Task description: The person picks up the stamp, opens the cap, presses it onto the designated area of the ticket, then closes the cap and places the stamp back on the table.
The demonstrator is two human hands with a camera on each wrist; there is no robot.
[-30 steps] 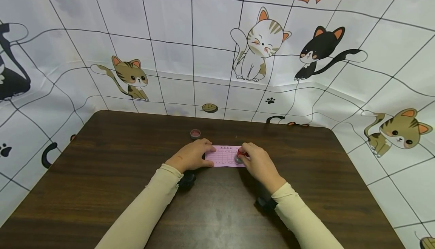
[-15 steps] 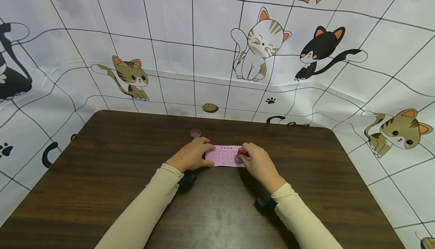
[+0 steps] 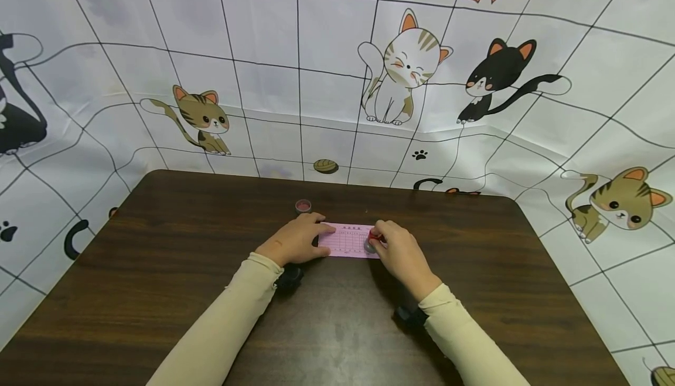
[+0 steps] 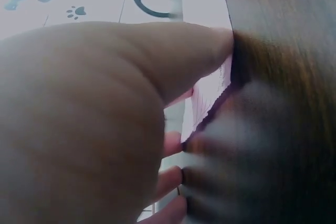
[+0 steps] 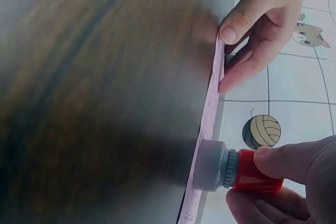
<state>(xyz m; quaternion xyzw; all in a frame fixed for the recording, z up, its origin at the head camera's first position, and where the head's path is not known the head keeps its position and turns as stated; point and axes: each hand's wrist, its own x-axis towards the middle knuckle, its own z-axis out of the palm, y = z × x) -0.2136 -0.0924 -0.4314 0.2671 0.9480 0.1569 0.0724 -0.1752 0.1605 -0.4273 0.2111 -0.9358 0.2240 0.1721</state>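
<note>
A pink paper form (image 3: 345, 239) with a printed grid lies flat on the dark wooden table. My left hand (image 3: 299, 241) rests on its left end, thumb at the near edge and fingers spread toward the far edge. In the left wrist view the thumb (image 4: 194, 48) presses down on the paper. My right hand (image 3: 403, 257) pinches the red handle of a stamp (image 5: 257, 174) between thumb and fingers. The stamp's grey base (image 5: 210, 165) stands upright on the right part of the form, its underside hidden against the paper.
A small round cap-like dish (image 3: 303, 207) with reddish inside sits beyond my left hand. The table (image 3: 316, 327) is dark wood; its far edge meets a white cloth backdrop (image 3: 263, 93) printed with cats and grid lines. Each wrist wears a black camera.
</note>
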